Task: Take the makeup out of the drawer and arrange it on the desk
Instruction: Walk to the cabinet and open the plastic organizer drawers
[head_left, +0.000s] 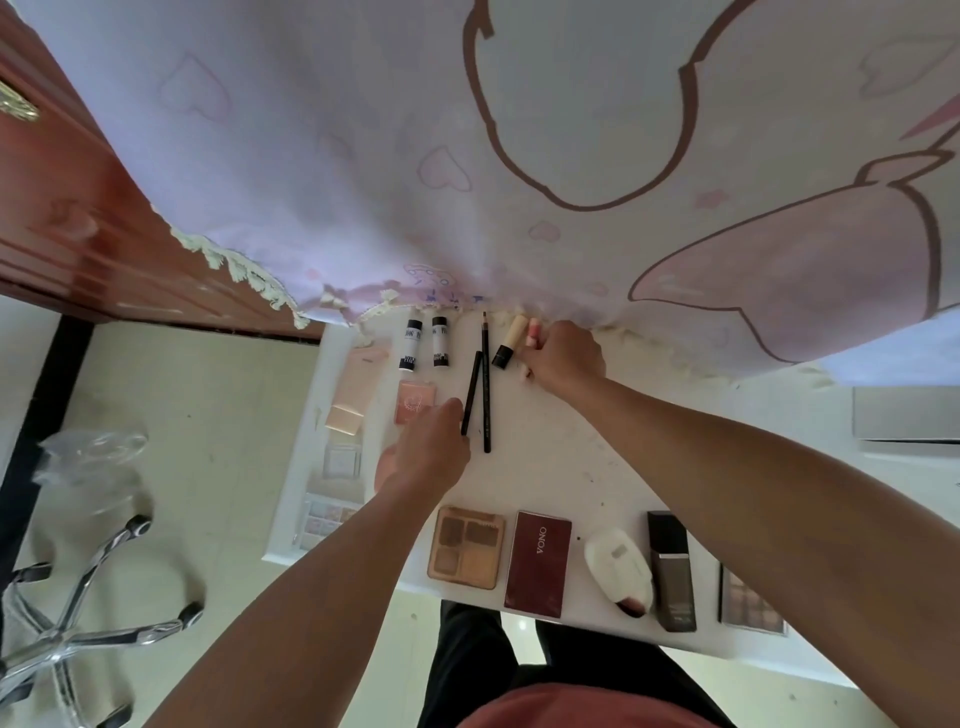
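Two black pencils (486, 395) lie side by side on the white surface (561, 457). At their 2 o'clock the right hand (563, 358) curls round a small pink tube (535, 331), just beside a beige tube (511, 340). At 8 o'clock the left hand (428, 452) covers part of a pink compact (413, 405); whether it grips anything cannot be told.

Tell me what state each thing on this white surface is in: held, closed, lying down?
right hand: grips the pink tube.
pink tube: held, one end showing.
left hand: beside the short pencil; grip unclear.
short pencil: lying flat.
long pencil: lying flat.
beige tube: capped, lying flat.
red case: closed.
brown palette: flat, pans showing.
dark bottle: capped, lying flat.
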